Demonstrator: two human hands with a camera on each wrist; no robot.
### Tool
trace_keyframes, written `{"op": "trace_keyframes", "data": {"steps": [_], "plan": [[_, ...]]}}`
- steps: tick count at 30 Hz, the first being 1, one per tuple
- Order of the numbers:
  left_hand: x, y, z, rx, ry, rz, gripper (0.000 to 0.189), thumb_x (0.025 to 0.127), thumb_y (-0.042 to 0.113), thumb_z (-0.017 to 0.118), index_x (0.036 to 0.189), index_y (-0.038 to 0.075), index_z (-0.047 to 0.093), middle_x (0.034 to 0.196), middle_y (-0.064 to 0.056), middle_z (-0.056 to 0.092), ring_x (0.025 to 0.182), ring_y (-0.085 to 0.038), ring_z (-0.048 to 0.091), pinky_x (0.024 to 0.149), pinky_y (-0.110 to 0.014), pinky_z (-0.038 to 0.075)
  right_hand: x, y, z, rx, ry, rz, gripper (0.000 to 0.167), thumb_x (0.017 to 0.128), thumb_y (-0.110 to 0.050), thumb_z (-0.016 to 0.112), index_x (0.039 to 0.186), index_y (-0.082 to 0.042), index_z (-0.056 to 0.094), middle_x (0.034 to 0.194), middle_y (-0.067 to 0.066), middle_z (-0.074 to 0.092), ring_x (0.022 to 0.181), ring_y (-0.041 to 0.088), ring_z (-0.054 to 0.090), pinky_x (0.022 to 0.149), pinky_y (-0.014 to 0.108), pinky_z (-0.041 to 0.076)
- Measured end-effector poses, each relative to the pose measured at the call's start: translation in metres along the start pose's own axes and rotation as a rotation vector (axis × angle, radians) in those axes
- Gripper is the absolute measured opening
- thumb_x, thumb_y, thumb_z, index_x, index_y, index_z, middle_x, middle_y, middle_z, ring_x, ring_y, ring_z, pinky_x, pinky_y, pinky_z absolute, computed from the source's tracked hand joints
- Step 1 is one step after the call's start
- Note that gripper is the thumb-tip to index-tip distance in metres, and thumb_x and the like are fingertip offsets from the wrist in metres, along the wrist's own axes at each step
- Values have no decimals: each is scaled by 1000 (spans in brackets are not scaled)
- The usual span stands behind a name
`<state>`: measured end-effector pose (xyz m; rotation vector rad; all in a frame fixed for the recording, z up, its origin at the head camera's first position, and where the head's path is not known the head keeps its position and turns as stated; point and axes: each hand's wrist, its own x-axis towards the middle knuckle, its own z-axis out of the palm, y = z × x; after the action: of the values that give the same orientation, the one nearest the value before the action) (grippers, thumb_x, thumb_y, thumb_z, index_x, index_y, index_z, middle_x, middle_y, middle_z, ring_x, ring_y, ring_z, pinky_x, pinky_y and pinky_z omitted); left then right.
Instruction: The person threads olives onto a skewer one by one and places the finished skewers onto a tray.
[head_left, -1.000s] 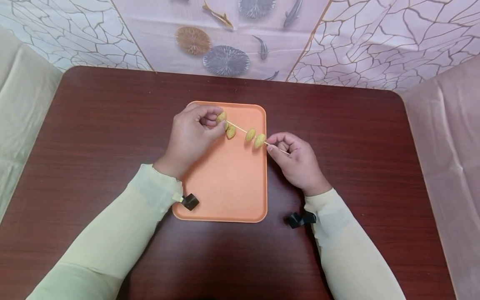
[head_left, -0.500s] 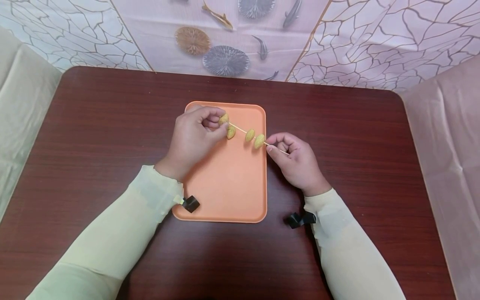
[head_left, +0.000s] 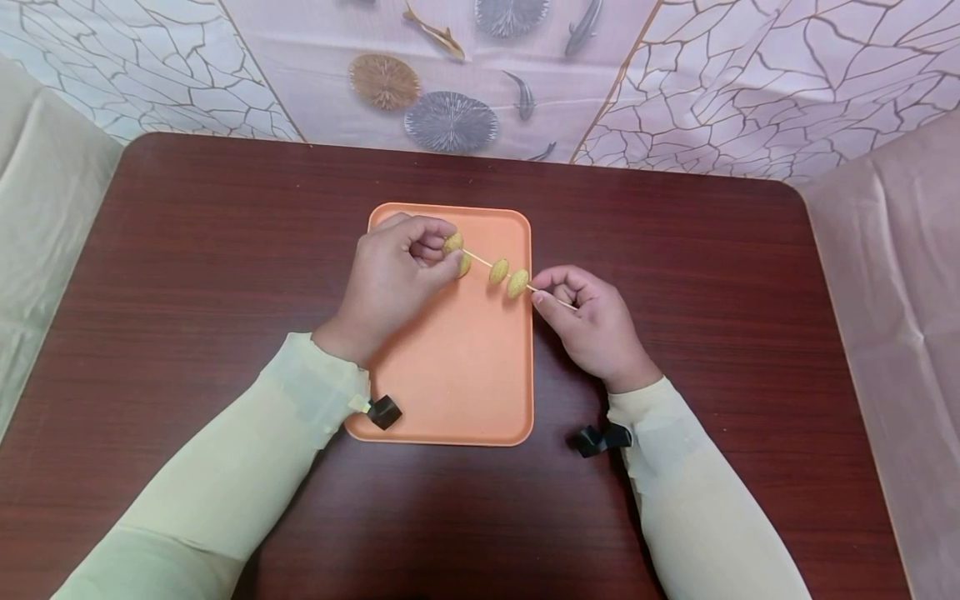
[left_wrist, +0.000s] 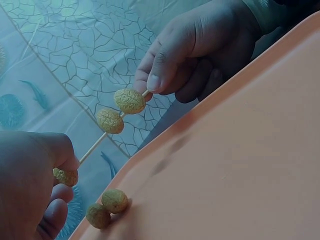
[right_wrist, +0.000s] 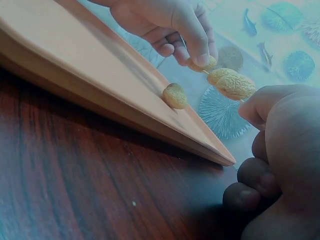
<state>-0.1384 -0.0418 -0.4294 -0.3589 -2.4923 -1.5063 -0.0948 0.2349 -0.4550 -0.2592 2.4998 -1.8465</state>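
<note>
Over the orange tray [head_left: 450, 392], my right hand [head_left: 544, 293] pinches a thin wooden skewer [head_left: 482, 260] near its lower end. Two yellow textured balls [head_left: 508, 277] are threaded on it close to my right fingers; they also show in the left wrist view as threaded balls [left_wrist: 120, 111]. My left hand [head_left: 444, 252] pinches a third ball [head_left: 453, 243] at the skewer's far tip. Loose balls [left_wrist: 107, 208] lie on the tray under that hand. In the head view, only one loose ball [head_left: 466, 265] shows, half hidden by my thumb.
The tray lies in the middle of a dark wooden table [head_left: 187, 275]. A patterned cloth [head_left: 450, 83] hangs behind the table's far edge, and pale fabric [head_left: 892, 292] drapes along both sides. Black wrist straps [head_left: 600, 437] sit at my cuffs.
My left hand has shifted slightly right and down with its pinched ball, closing toward the two threaded balls. The right hand and skewer have stayed put.
</note>
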Motion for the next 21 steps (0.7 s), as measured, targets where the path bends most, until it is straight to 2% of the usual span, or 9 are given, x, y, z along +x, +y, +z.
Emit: {"op": "trace_keyframes", "data": {"steps": [9,21], "plan": [[-1,3,2,20,-25,-15,23,91,14,92,112,8,86,101,-5,77,87,-14,79,81,-27,69,0,-2,0,1,-3,-1,10,105,-6,77,114,-3,77,67,-5,43,60,6,39,55,19,31],[-3,5,4,11,-48,-10,22,93,15,90,113,9,84,102,-4,75,88,-13,77,83,-27,68,0,-3,0,3,-7,-3,10,105,-6,76,114,-3,77,66,-5,42,59,7,39,55,19,31]]}}
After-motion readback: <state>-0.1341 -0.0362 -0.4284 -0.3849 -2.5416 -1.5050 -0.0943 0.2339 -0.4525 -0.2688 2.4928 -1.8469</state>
